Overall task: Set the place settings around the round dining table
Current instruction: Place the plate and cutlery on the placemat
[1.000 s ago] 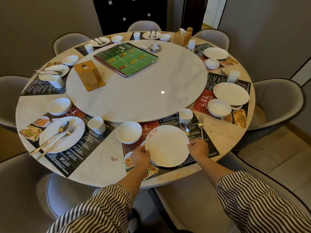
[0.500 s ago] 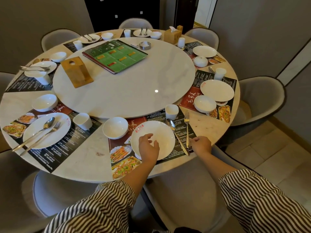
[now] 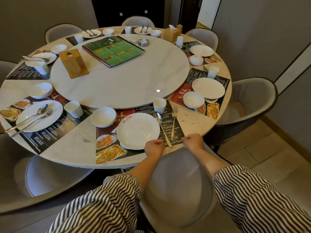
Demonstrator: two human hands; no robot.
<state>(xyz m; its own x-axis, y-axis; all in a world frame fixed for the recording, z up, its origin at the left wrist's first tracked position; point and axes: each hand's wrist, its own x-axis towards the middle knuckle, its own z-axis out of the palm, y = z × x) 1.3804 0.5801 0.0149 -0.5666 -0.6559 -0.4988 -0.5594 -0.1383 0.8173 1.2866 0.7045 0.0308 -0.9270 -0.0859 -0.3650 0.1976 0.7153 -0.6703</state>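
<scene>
Near setting, lower centre of frame: white dinner plate (image 3: 138,130) lies on the printed placemat (image 3: 107,147) at the round counter (image 3: 70,148) edge. Spoon (image 3: 161,127) and fork (image 3: 174,122) lie just right of it, cup (image 3: 159,105) above them, bowl (image 3: 103,116) upper left. Left hand (image 3: 154,147) by the plate rim and spoon handle, fingers loosely curled, holding nothing. Right hand (image 3: 193,141) at the placemat's right corner, fingers curled; contact cannot be told.

The left hand (image 3: 154,147) hides part of the plate's (image 3: 138,130) near rim.
</scene>
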